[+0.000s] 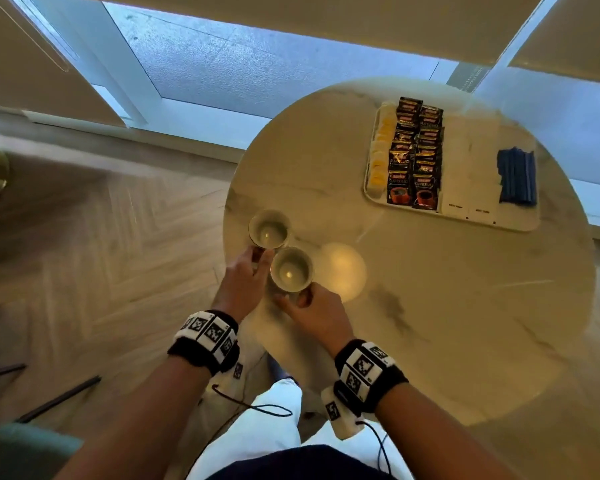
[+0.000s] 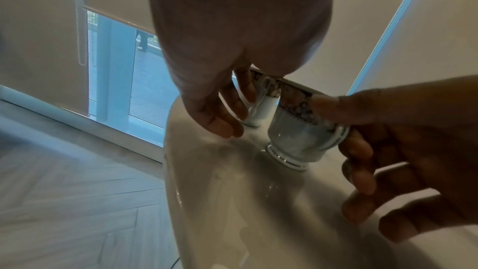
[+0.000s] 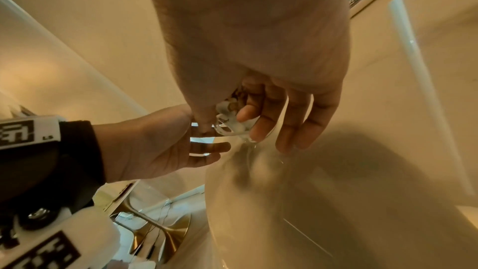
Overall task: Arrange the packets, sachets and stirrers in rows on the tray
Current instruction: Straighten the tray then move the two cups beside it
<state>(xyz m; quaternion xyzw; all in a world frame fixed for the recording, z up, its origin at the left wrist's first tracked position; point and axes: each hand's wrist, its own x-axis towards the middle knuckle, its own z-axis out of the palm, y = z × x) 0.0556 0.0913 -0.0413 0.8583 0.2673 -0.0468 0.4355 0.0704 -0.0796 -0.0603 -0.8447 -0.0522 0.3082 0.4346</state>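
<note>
Head view: round marble table (image 1: 430, 306). Tray (image 1: 520, 221) at far right w/ rows: yellow sachets (image 1: 380, 150), dark coffee packets (image 1: 414, 150), white sachets (image 1: 470, 161), blue stirrers (image 1: 516, 174). Left hand (image 1: 245, 275) grips far cup (image 1: 269, 228) by handle; right hand (image 1: 312, 311) grips near cup (image 1: 291, 270), cups just beside each other at near-left table edge.

Left wrist view: fingers (image 2: 227, 109) curled at cup handle.

Right wrist view: thumb and fingers (image 3: 258, 109) pinch cup handle.
</note>
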